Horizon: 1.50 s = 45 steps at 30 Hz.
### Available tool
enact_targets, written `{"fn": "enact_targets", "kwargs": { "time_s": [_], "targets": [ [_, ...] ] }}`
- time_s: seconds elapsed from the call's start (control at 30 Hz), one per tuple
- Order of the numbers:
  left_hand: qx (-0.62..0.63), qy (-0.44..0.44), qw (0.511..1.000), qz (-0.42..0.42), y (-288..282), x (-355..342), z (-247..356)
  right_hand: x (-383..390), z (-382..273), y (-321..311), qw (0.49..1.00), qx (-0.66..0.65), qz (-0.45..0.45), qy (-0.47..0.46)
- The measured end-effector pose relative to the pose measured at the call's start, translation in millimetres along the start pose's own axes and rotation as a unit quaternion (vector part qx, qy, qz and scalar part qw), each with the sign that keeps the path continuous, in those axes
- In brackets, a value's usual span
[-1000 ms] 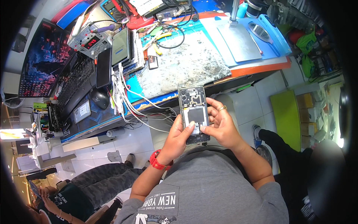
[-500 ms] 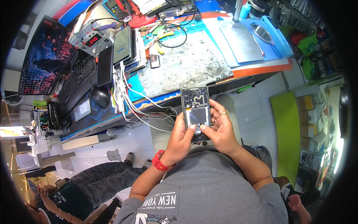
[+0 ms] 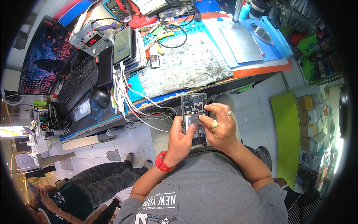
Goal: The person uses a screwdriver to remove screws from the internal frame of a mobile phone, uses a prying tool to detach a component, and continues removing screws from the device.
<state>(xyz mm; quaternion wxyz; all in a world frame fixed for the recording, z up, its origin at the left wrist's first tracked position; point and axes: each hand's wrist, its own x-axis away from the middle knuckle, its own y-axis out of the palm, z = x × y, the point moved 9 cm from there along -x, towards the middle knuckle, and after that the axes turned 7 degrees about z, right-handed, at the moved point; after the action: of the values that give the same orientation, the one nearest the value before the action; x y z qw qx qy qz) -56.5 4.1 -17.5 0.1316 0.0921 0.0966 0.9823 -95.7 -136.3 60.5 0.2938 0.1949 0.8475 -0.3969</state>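
Note:
An opened phone (image 3: 193, 102), back cover off with dark internal plates exposed, is held upright over my lap below the bench edge. My left hand (image 3: 179, 140) is closed round its left side, thumb on the lower back. My right hand (image 3: 223, 131), with gold rings, is closed at its right side, curled fingertips on the exposed inner parts; its thumb is hidden. Beyond the phone lie a stained work mat (image 3: 181, 63) and a tangle of white cables (image 3: 121, 95).
A monitor (image 3: 43, 56), keyboard, power supply (image 3: 89, 37) and phones (image 3: 104, 65) fill the bench's left. A metal plate (image 3: 240, 43) is at right. Another person (image 3: 65, 198) is at lower left; a green board (image 3: 283, 130) stands right.
My right hand has shifted from thumb on the phone's lower back to curled fingertips higher on it. The phone dipped slightly. The person at lower right has mostly moved out of view.

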Motion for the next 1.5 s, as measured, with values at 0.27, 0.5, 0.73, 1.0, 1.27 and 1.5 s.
{"fn": "enact_targets", "kwargs": {
  "time_s": [0.27, 0.5, 0.73, 1.0, 1.27, 1.5],
  "targets": [
    [0.112, -0.147, 0.979, -0.087, 9.3, -0.7, -18.3, -7.8, 9.3, -5.1, 0.995, -0.090, 0.031, 0.024],
    [0.203, -0.250, 0.937, -0.132, 12.6, 4.8, -35.4, -17.8, 3.3, -7.1, 0.998, -0.058, 0.020, -0.012],
    [0.213, -0.261, 0.915, -0.222, 29.5, 9.5, -13.6, -31.9, 15.3, -19.6, 0.994, -0.081, 0.072, 0.001],
    [0.124, -0.221, 0.944, -0.213, 25.1, 16.0, -13.2, -18.7, 52.7, -17.8, 0.967, -0.167, 0.098, 0.164],
    [0.002, -0.158, 0.966, -0.206, 23.1, 24.0, -1.5, -15.0, 83.0, -7.9, 0.845, -0.388, 0.134, 0.343],
    [-0.012, -0.143, 0.973, -0.182, 18.3, 30.8, 3.2, -23.5, 110.2, 5.4, 0.801, -0.433, 0.121, 0.395]
  ]
}}
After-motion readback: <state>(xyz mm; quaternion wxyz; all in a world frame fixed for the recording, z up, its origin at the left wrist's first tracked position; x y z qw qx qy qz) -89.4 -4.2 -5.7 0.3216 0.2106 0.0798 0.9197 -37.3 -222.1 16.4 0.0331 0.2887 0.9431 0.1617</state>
